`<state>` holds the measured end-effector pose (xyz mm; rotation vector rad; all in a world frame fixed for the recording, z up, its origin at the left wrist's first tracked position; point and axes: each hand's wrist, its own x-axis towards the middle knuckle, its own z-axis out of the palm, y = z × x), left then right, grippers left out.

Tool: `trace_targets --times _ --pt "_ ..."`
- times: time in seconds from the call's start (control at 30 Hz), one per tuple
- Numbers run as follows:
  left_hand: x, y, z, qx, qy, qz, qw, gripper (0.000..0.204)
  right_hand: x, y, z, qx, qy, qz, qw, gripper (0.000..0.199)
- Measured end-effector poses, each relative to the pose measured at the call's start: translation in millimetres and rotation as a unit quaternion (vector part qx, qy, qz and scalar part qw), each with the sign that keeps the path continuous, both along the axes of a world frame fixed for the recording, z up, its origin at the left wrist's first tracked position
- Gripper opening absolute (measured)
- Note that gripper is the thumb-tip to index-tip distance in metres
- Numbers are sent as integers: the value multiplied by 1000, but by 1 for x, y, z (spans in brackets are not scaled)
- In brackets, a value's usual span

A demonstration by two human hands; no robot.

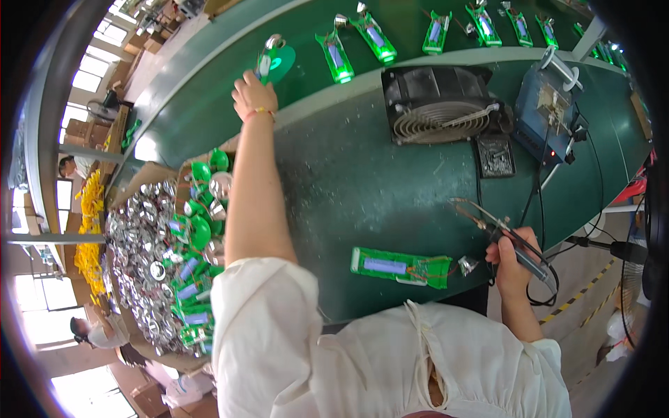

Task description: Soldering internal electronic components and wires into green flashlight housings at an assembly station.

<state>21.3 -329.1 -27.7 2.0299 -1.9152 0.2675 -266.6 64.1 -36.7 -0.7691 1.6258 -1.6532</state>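
My left hand (254,96) reaches to the far belt, its fingers closed on the near end of a flashlight assembly (265,61) with a silver reflector at its far end. Part of the grip is hidden behind the fingers. A soldering iron (521,255) is held in my right hand (513,268), its thin metal tip pointing up and left over the table. On the table in front of me, left of the iron, lies an open green flashlight shell (435,270) with a purple battery (385,266) and wires. A loose silver reflector (467,265) sits at its right end.
Several green flashlight shells (336,57) line the far belt (306,35). A black fan (439,104), a blue soldering station (543,115) and a small black tray (495,157) stand at the right. Left of my arm are heaped reflectors (143,258) and green assemblies (198,233). The iron's cable loops at right.
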Motion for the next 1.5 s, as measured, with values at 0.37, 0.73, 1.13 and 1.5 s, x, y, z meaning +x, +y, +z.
trace_targets --times 0.37,0.73,1.13,1.5 --pt "-33 57 42 72 158 -253 952 52 0 1 5 -17 7 14 1000 11" --pt "-37 320 24 207 87 -451 864 57 9 26 0 -63 14 55 996 15" --pt "-55 315 2 60 275 -372 885 17 24 40 4 -68 19 94 993 15" --pt "-51 312 -11 118 417 -364 825 7 42 28 7 -25 16 151 988 17"
